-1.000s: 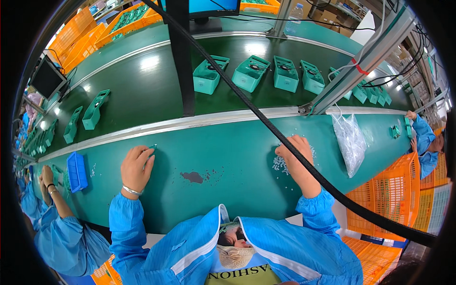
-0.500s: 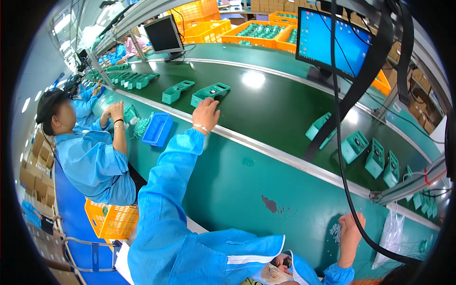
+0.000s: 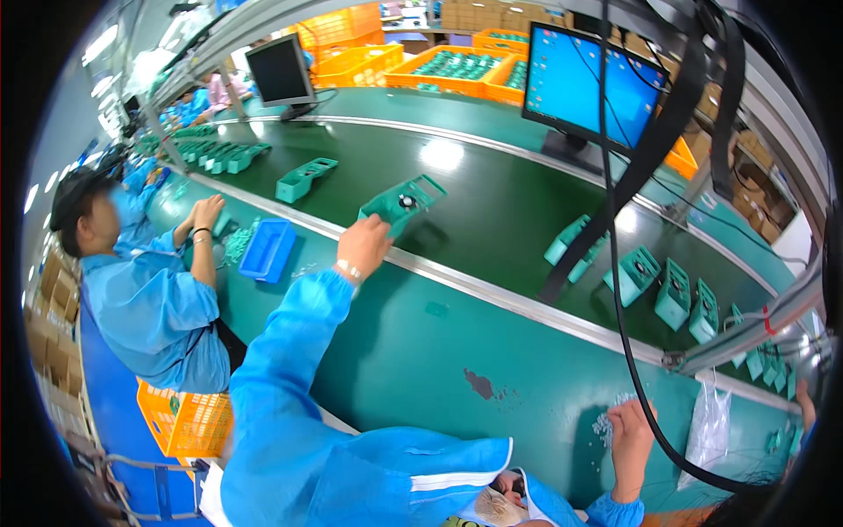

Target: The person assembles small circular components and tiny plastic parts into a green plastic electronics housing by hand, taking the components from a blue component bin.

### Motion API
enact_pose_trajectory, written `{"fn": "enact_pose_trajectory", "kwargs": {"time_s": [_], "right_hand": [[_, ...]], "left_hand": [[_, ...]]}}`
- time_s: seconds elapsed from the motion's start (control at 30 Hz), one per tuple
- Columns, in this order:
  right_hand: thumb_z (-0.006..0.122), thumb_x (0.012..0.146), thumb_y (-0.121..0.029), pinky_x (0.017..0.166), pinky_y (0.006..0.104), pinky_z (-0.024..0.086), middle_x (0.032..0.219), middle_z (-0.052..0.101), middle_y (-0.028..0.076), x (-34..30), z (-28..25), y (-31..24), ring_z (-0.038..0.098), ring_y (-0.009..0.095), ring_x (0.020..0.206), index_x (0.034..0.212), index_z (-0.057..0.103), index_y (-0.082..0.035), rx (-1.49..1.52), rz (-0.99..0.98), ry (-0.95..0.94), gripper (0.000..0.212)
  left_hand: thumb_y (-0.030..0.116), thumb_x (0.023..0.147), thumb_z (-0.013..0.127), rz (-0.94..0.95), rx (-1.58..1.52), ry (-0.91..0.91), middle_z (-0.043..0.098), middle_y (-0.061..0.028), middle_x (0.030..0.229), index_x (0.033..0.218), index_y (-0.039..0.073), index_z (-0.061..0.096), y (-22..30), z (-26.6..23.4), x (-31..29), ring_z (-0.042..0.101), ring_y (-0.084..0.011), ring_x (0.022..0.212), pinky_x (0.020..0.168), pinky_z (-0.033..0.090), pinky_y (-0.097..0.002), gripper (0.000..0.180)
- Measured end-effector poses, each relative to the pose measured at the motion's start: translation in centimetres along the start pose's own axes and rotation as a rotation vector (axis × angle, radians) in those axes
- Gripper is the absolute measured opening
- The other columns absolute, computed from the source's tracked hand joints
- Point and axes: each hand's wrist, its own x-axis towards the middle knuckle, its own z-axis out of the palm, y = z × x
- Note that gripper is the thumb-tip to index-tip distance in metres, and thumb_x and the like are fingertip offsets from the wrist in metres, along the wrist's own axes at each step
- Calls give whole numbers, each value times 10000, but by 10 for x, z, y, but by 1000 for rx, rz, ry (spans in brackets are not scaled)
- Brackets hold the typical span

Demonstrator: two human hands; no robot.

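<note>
Fingers (image 3: 378,225) of the left hand (image 3: 360,249) are closed on the near end of a green plastic housing (image 3: 409,202), which reaches away to the right above the dark green belt (image 3: 492,233), its shadow just beside it. The round black part (image 3: 407,202) in the housing lies beyond the fingertips. On the right hand (image 3: 630,439), the fingers are bent together beside a scatter of small white pieces (image 3: 602,427) on the worktop (image 3: 413,369); whether they pinch one, I cannot tell.

Left of the left hand, a blue tray (image 3: 266,249) sits on the worktop, with a heap of green pieces (image 3: 237,245) next to it. Across the belt, an orange crate (image 3: 435,83) is filled with green parts (image 3: 457,64). Another orange crate (image 3: 200,430) stands at lower left. A clear plastic bag (image 3: 708,429) lies to the right of the right hand, its contents too unclear to name.
</note>
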Motion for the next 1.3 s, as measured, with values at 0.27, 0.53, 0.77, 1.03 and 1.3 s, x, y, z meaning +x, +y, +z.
{"fn": "enact_pose_trajectory", "kwargs": {"time_s": [0.27,0.53,0.77,1.03,1.3], "right_hand": [[821,721,-58,777,407,467,864,661,65,39,6,-50,618,294,865,841,728,-72,280,-207,-67,153],[812,759,-78,860,409,450,871,665,26,35,39,-65,627,265,931,857,729,-112,370,-88,-75,133],[798,794,-90,866,420,442,863,649,31,33,59,-70,618,272,925,864,727,-104,387,-32,-70,101],[799,788,-97,867,433,445,857,639,54,30,64,-76,611,284,908,860,724,-94,318,-65,-51,103],[798,752,-66,851,419,451,835,602,45,34,61,-88,608,261,860,813,715,-82,173,-201,71,105]], "left_hand": [[163,785,795,503,-304,-160,570,-33,865,1036,124,722,174,-100,-106,592,-245,747,603,483,-402,264],[185,793,668,698,-397,-285,543,-6,843,1049,122,720,221,-119,-138,588,-174,768,609,477,-333,269],[202,796,660,719,-416,-311,534,-5,843,1084,114,728,226,-120,-144,578,-174,772,628,472,-331,308],[206,797,658,712,-452,-320,526,-5,836,1075,105,727,225,-121,-143,568,-168,762,619,462,-328,303],[205,796,659,712,-470,-320,513,-8,823,1085,102,731,223,-123,-140,561,-169,749,610,459,-327,316]]}}
